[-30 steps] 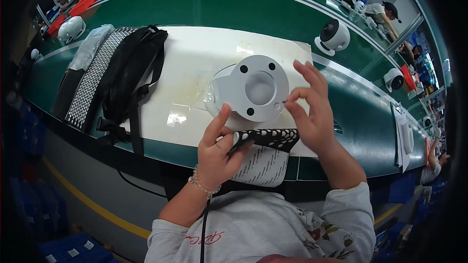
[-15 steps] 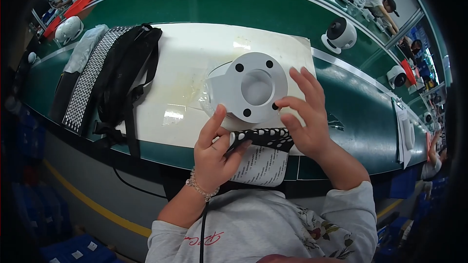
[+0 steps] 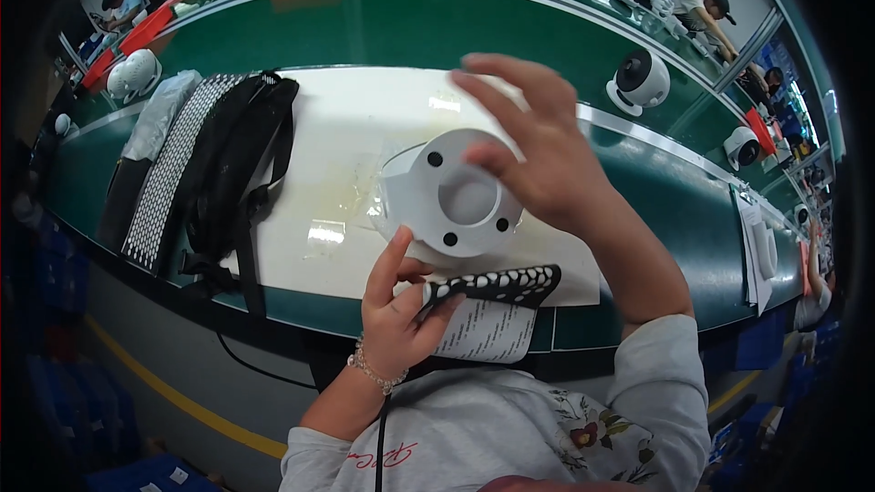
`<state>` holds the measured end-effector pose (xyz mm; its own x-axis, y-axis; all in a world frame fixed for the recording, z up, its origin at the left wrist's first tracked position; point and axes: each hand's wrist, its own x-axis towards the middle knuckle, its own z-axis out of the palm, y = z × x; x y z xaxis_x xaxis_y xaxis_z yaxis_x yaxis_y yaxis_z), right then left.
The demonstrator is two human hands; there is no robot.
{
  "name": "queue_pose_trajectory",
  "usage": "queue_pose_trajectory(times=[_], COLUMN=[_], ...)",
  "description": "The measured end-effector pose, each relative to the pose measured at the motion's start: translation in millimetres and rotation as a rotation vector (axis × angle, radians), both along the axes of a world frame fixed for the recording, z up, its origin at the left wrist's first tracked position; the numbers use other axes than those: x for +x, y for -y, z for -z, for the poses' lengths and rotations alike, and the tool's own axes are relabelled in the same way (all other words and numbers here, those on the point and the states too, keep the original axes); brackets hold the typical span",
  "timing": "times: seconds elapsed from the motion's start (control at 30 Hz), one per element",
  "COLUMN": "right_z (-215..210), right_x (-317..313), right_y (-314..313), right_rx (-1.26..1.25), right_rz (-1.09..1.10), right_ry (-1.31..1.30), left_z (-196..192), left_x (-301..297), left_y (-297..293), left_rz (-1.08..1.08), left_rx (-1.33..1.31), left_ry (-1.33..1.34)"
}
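A white device (image 3: pixel 415 191) lies on the pale board with its round underside up. A recess sits at its middle. Three black round pads show near the rim; the upper right part of the rim is behind my right hand (image 3: pixel 538 141). That hand is raised over the device, thumb and fingers spread, with nothing visible between them. Below the device, my left hand (image 3: pixel 398 305) pinches a black sheet of round pads (image 3: pixel 510 284) with rows of pale round spots. The sheet is curled back, showing its white printed backing (image 3: pixel 488 333).
Left on the board (image 3: pixel 305 155) lie black straps (image 3: pixel 214 155), a strip with white dots (image 3: pixel 169 173) and a plastic-wrapped piece (image 3: pixel 159 114). White cameras (image 3: pixel 640 82) stand on the green bench beyond. Papers (image 3: pixel 752 246) lie at right. Co-workers sit farther off.
My right hand has moved up and left from the device's lower right pad to above its upper right side. My left hand still holds the sheet. The view has tilted slightly.
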<state>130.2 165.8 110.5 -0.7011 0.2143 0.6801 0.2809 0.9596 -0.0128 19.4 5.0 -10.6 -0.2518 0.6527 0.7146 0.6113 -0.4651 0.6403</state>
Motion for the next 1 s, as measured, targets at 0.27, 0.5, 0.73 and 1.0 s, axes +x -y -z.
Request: queue_pose_trajectory(times=[0.27, 0.5, 0.73, 1.0], right_z=[-3, 61, 125, 153], right_x=[-2, -17, 19, 202], right_y=[-65, -179, -229, -279], right_rx=[-1.115, -0.354, -0.306, -0.377], right_rz=[-0.227, 0.432, 0.718, 1.369], right_ry=[0.058, 0.036, 0.235, 0.014], left_z=[7, 2, 9, 3], left_x=[-2, -2, -10, -8], left_y=[9, 13, 15, 11], left_rz=[0.031, 0.100, 0.118, 0.131], left_rx=[0.025, -0.058, -0.120, -0.151], left_ry=[-0.019, -0.046, -0.039, -0.049])
